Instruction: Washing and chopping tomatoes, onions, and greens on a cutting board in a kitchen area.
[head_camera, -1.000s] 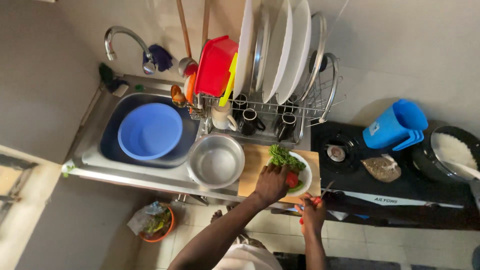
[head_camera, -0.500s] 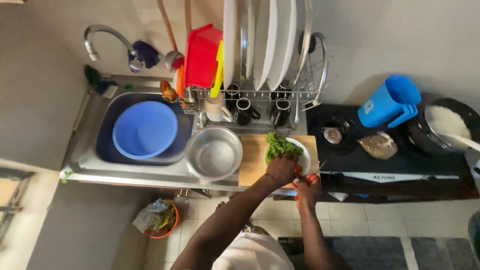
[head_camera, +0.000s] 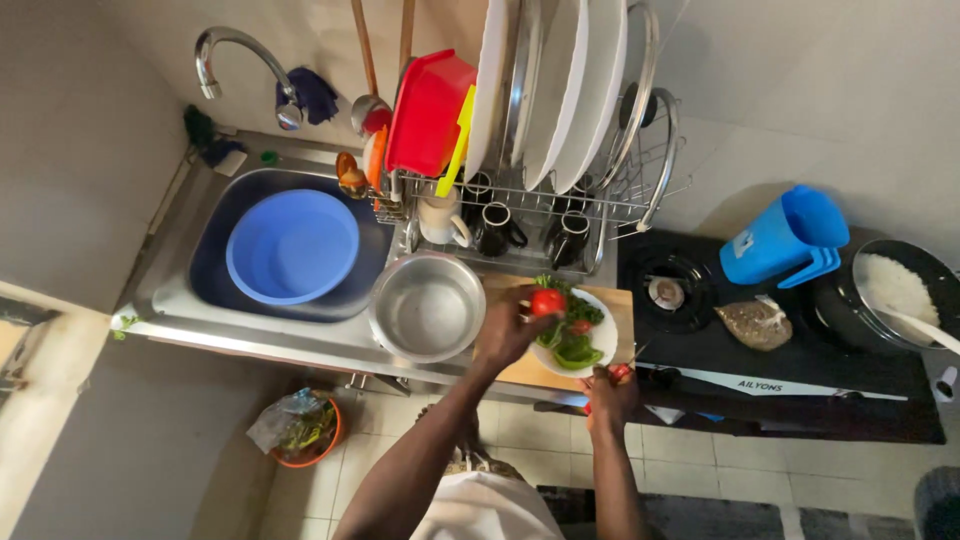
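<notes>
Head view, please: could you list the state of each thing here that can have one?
left hand: shut on a tomato, above the white plate
right hand: shut on a red-handled tool
steel bowl: empty
blue basin: empty, in the sink
black pan: holds rice

A basin (head_camera: 292, 246) sits in the sink (head_camera: 205, 262) at the left, below the tap (head_camera: 240, 60). Right of the sink, a metal bowl (head_camera: 428, 306) stands on the surface, in front of the dish rack (head_camera: 560, 190). Mugs (head_camera: 497, 228) sit under the rack's upright plates (head_camera: 575, 90). A plate of vegetables (head_camera: 580, 345) lies on the cutting board (head_camera: 520, 372), right of the bowl. The left hand (head_camera: 508, 328) holds a tomato (head_camera: 547, 302) above that plate; the right hand (head_camera: 610, 392) is at the board's front edge. Further right, the stove (head_camera: 780, 350) carries a jug (head_camera: 785, 238) and a pan (head_camera: 900, 295).
</notes>
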